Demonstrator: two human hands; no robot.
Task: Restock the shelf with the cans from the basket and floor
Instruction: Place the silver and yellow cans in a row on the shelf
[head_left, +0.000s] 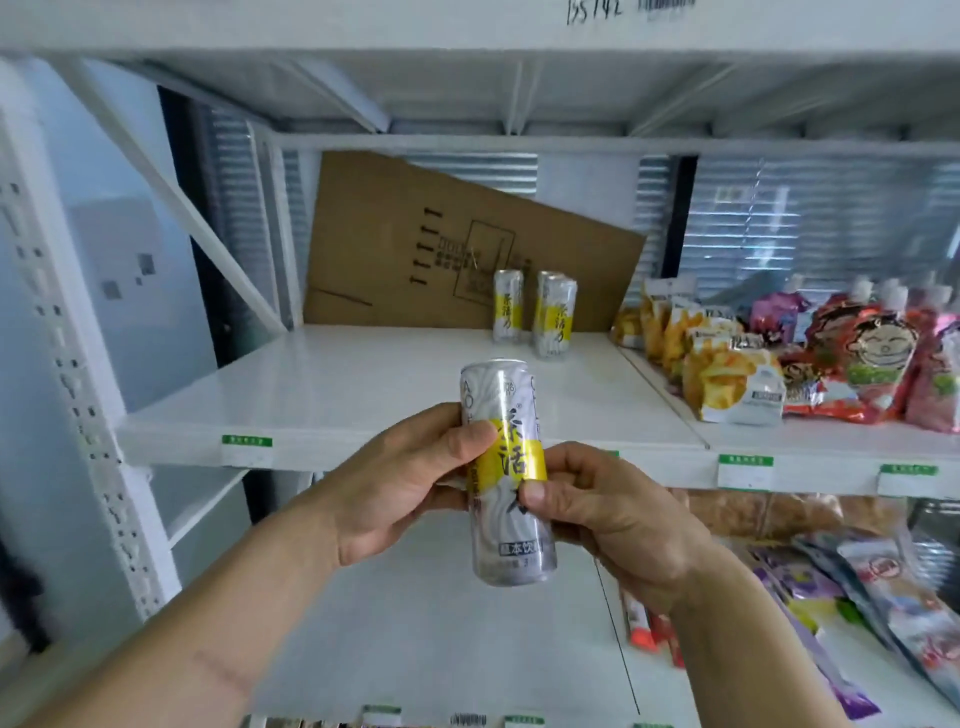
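A tall silver can with a yellow band (511, 535) is held upright in front of the white shelf (322, 395). My left hand (400, 478) grips its left side, thumb on the yellow band. My right hand (608, 514) holds its right side lower down. Three matching cans stand at the back of the shelf: one (507, 306) on the left, and two close together (557, 317) to its right. Basket and floor are out of view.
A tilted sheet of cardboard (415, 239) leans against the back of the shelf behind the cans. Snack bags (727, 384) and spouted pouches (862, 353) fill the shelf's right part. More packets (857, 597) lie on the lower shelf. A diagonal brace (171, 197) crosses the left side.
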